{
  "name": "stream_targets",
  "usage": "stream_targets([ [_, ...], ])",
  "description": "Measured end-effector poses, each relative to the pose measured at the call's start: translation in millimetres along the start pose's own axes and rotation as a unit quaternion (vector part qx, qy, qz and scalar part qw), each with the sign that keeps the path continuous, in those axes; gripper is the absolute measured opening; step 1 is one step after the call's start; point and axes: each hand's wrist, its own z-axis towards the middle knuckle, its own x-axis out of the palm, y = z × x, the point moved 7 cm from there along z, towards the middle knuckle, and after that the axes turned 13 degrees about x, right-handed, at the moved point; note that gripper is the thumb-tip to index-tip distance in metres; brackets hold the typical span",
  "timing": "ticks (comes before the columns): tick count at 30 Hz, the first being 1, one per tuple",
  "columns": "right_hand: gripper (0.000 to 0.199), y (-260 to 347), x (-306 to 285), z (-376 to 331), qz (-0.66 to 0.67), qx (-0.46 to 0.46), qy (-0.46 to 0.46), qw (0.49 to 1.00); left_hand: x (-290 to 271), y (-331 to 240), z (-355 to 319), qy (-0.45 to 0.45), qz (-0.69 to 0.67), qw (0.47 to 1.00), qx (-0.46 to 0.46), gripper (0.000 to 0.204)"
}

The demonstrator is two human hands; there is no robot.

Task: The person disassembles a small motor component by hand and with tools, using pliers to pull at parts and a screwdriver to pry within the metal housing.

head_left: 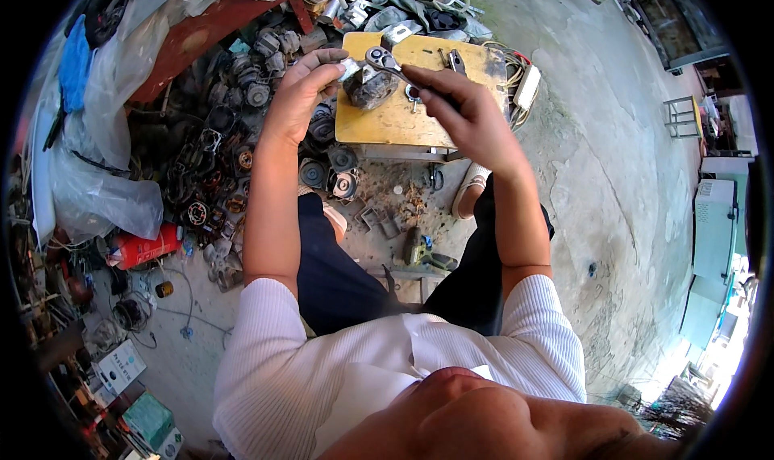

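The left hand (302, 89) is closed around a dark, greasy metal part (369, 87), holding it over the far-left part of a small yellow wooden table (395, 117). The right hand (463, 109) grips the handle of a ratchet wrench (385, 62) whose head sits on top of the part. Left of the table lies a heap of worn motor parts (234, 137), and a red canister (145, 249) lies nearer on the left.

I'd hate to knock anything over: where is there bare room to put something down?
The concrete floor right of the yellow stool is bare, as is the stool's near edge. Left of it, the heap of motor parts is crowded.
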Motion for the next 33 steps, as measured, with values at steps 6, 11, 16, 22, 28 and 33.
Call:
stream_targets([
  [6, 0.034, -30, 23, 13, 0.059, 0.078, -0.011, 0.995, -2, -2, -1, 0.018, 0.01, 1.0, 0.012, 0.03],
  [11, 0.036, -31, 28, 14, 0.089, 0.093, -0.001, 0.992, -2, -2, -2, 0.021, 0.014, 1.0, 0.013, 0.031],
  [16, 0.036, -25, 30, 12, 0.092, 0.112, 0.008, 0.989, -2, -2, -4, 0.019, 0.012, 1.0, 0.013, 0.031],
  [22, 0.036, -31, 36, 13, 0.078, 0.077, -0.001, 0.994, 2, -6, -5, 0.017, 0.015, 1.0, 0.019, 0.03],
  [28, 0.036, -30, 42, 9, 0.05, 0.065, -0.017, 0.997, 0, -3, -6, 0.014, 0.0, 1.0, 0.014, 0.031],
  [33, 0.038, -35, 45, 10, 0.047, 0.054, -0.033, 0.997, -3, -1, -4, 0.022, 0.001, 0.999, 0.024, 0.031],
])
